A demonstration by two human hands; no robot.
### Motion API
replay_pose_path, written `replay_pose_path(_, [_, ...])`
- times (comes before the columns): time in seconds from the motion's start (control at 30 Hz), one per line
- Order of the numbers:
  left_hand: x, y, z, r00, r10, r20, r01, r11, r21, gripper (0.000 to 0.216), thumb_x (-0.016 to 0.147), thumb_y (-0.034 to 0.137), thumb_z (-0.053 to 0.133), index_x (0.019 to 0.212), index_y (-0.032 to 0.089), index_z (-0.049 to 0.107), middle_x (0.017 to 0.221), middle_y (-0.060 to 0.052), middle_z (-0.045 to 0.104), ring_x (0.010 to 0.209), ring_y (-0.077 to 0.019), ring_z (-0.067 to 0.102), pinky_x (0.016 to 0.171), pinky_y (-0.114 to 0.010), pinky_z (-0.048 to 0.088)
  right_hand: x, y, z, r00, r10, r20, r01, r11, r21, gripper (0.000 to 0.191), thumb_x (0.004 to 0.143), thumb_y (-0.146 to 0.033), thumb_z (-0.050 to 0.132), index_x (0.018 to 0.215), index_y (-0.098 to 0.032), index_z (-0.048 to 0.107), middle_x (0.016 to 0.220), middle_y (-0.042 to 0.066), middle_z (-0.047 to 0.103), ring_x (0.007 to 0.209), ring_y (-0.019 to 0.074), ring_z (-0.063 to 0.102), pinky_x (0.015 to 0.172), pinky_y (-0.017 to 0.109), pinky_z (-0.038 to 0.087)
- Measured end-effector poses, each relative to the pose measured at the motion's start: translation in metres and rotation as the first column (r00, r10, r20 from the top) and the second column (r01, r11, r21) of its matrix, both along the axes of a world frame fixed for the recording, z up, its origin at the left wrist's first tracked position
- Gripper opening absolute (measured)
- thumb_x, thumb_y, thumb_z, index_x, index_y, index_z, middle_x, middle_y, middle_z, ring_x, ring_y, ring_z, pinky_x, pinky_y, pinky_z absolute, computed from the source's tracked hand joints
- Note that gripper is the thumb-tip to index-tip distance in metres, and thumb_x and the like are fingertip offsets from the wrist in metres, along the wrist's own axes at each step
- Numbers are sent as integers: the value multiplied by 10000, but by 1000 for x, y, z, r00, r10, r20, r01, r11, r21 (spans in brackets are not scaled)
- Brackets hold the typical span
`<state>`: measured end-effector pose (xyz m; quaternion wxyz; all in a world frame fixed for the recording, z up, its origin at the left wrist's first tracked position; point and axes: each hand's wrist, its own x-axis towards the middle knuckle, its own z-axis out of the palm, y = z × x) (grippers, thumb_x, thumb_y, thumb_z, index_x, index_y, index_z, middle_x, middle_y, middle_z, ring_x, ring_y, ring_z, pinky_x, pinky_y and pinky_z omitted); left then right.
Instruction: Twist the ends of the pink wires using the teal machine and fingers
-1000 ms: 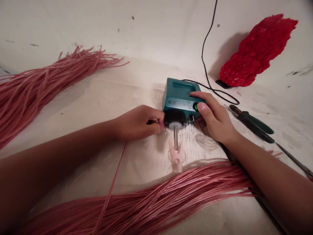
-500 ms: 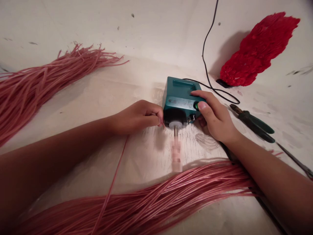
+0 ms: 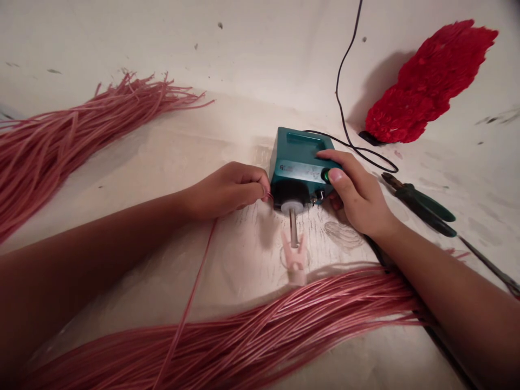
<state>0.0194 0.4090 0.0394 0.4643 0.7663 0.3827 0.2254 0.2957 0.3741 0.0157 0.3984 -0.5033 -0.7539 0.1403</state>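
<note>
left hand (image 3: 227, 189) pinched pink strand (image 3: 190, 295), 9 o'clock of teal box (image 3: 298, 160) | right hand (image 3: 357, 197) clasped it, thumb on green button (image 3: 325, 175)

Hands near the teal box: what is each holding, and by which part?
The left hand pinches a pink strand by its end. The right hand grips the teal box at its near right corner, thumb by its green button.

The desk (image 3: 162, 146) lies under a pale cream sheet (image 3: 244, 271), creased and wrinkled across the middle of the frame. Along the top rises an off-white wall (image 3: 244, 32) flecked with small dark marks, in soft, warm light.
</note>
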Motion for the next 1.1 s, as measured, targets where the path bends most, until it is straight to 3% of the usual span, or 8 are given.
replay_pose_path(0.13, [0, 1, 1, 1000, 5, 21, -3, 997, -81, 110, 794, 181, 550, 736, 182, 642, 472, 56, 396, 431, -79, 316, 416, -236, 214, -1, 0, 0, 1000, -11, -10, 10, 1000, -7, 511, 1016, -640, 467, 1375, -300, 599, 939, 49, 704, 741, 210, 677, 631, 344, 583])
replay_pose_path(0.5, [0, 0, 2, 998, 2, 68, 5, 994, -108, 127, 811, 133, 532, 729, 162, 625, 459, 57, 385, 419, -65, 306, 404, -206, 216, -1, 0, 0, 1000, -10, -19, 9, 1000, -20, 500, 1021, -624, 476, 1379, -297, 601, 875, 35, 684, 696, 191, 647, 601, 316, 554])
replay_pose_path(0.7, [2, -1, 4, 992, 43, 119, -21, 984, -179, 131, 818, 90, 527, 736, 137, 618, 450, 70, 361, 417, -48, 282, 398, -169, 195, -1, 0, 0, 1000, 6, -17, -6, 1000, -6, 490, 1043, -591, 457, 1386, -269, 592, 1062, 69, 692, 887, 214, 690, 667, 304, 557])
replay_pose_path(0.93, [-5, 3, 2, 981, -26, 190, 70, 972, -224, 101, 870, 116, 556, 807, 125, 634, 487, 72, 377, 423, -44, 305, 406, -157, 217, -1, 0, 0, 999, 22, -24, -22, 1000, -22, 476, 1046, -573, 461, 1398, -276, 582, 1089, 72, 683, 984, 246, 688, 641, 297, 539])
replay_pose_path(1.1, [-10, 8, -5, 963, -52, 263, 120, 961, -248, 96, 888, 149, 573, 839, 123, 651, 505, 70, 380, 421, -42, 319, 418, -165, 217, -1, 0, 0, 999, 31, -44, -33, 998, -45, 459, 1045, -566, 470, 1392, -285, 582, 1083, 66, 687, 936, 234, 687, 600, 283, 514])
